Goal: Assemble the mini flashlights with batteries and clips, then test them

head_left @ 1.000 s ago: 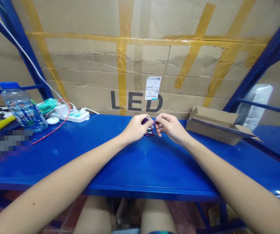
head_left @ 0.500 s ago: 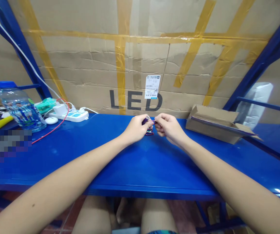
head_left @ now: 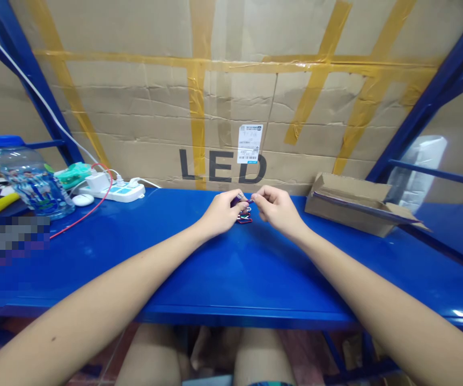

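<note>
My left hand (head_left: 223,213) is closed, thumb against fingers, on a small dark purple piece (head_left: 237,201) with a pale, shiny end near the fingertips. My right hand (head_left: 275,206) pinches a thin purple-red strand (head_left: 250,201) that reaches across from the left fingertips. Just below, between the hands, show thin coloured loops (head_left: 244,220) in red, white and green, like wires or clips; their exact kind is too small to tell. The left fingers partly hide them. Both hands are above the far part of the blue table (head_left: 231,268).
A tall cardboard sheet (head_left: 154,118) marked LED stands behind the table. On the left are a plastic bottle (head_left: 34,182), a white power strip (head_left: 124,192), a white mouse-like object (head_left: 82,200) and a red cable (head_left: 80,219). An open cardboard box (head_left: 347,206) sits on the right.
My right fingers have shifted slightly, pinching the strand close to the left fingertips. A little more of the coloured loops shows. The whole view has moved slightly.
</note>
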Tool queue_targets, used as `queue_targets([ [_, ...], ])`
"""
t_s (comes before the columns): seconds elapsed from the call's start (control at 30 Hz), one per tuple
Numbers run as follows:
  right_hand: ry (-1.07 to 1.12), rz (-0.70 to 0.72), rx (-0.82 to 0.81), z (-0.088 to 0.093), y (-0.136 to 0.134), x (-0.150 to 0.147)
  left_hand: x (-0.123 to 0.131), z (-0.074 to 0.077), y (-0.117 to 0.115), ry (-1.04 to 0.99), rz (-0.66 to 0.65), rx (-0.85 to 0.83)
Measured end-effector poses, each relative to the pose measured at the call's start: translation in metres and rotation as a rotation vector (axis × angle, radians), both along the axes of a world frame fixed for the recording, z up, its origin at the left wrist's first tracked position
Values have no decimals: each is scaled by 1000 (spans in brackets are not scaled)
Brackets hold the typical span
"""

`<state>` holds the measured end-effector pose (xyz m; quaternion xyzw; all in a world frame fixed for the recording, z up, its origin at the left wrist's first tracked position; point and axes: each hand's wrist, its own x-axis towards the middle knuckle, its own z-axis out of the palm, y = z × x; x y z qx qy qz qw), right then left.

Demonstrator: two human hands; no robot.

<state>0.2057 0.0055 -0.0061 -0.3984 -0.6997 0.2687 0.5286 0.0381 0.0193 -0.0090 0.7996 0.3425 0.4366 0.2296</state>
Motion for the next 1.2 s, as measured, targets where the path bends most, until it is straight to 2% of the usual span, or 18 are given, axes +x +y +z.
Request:
queue_targets([
  [0.1, -28, 19, 12, -1, 2, 2, -1, -1, 1, 19, 23, 25],
  [0.3, -237, 169, 58, 0, 2, 13, -5, -4, 5, -47, 15, 6],
  [0.4, -293, 162, 108, 2, 0, 15, -6, -4, 8, -88, 16, -44],
  [0.5, -248, 139, 97, 2, -2, 14, -5, -4, 9, -127, 14, -76],
  [0.73, 88, 236, -77, 0, -1, 5, -4, -2, 7, -177, 14, -84],
  [0.9, 222, 309, -239, 0, -1, 2, -9, -2, 8, -97, 69, 48],
  [1.03, 222, 392, -431, 2, 1, 6, -14, -4, 9, 20, 34, 172],
  [1.2, 107, 498, -573, 9, 2, 19, -18, -6, 14, 82, -115, 313],
])
